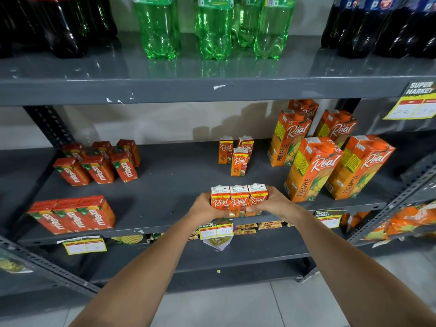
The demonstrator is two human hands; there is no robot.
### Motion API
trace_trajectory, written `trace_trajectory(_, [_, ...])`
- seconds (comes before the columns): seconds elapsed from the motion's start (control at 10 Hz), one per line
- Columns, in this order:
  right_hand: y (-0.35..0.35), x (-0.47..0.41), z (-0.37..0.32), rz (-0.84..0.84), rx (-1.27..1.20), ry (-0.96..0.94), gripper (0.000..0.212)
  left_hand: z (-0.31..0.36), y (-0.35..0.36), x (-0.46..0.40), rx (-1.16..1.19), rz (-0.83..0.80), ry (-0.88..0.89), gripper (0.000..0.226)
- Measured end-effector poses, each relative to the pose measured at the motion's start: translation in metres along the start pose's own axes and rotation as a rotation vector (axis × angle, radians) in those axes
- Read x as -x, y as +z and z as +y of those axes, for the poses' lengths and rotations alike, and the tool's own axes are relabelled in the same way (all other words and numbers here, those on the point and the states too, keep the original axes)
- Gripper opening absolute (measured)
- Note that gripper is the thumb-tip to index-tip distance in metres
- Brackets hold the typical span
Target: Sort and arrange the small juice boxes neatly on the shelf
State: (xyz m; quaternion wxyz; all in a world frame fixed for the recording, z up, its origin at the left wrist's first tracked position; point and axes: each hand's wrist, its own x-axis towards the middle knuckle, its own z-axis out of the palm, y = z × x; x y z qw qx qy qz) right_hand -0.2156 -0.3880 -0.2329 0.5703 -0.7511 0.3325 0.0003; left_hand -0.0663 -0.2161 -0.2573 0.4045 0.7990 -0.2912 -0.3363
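Three small orange Real juice boxes (239, 195) stand upright side by side at the front edge of the grey middle shelf (174, 182). My left hand (204, 206) presses the row's left end and my right hand (271, 202) presses its right end, squeezing the boxes together. Farther back, three more small Real boxes (237, 155) stand loosely grouped. On the left, a row of three red Maaza boxes (70, 214) stands at the front edge. Several more Maaza boxes (99, 162) stand in two rough rows behind it.
Tall Real pineapple cartons (330, 159) crowd the right of the shelf. Green Sprite bottles (212, 27) and dark cola bottles (59, 27) fill the upper shelf. Yellow price tags (215, 231) hang from the shelf edges. Snack packets (401, 223) lie lower right.
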Motion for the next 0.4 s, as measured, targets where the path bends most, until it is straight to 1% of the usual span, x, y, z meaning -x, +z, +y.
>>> trace_trajectory(0.1, [0.000, 0.002, -0.001, -0.015, -0.020, -0.015, 0.077, 0.003, 0.000, 0.007, -0.002, 0.012, 0.029, 0.065])
trace_trajectory(0.2, [-0.002, 0.004, 0.000, -0.014, -0.022, -0.020, 0.089, 0.005, -0.004, 0.014, -0.014, 0.015, 0.059, 0.078])
trace_trajectory(0.3, [-0.006, 0.011, 0.002, 0.016, 0.015, -0.056, 0.095, -0.005, -0.013, 0.027, -0.020, -0.008, 0.123, 0.103])
trace_trajectory(0.4, [-0.004, 0.019, -0.004, 0.150, 0.010, -0.080, 0.096, -0.013, -0.019, 0.038, 0.005, 0.077, 0.166, 0.097])
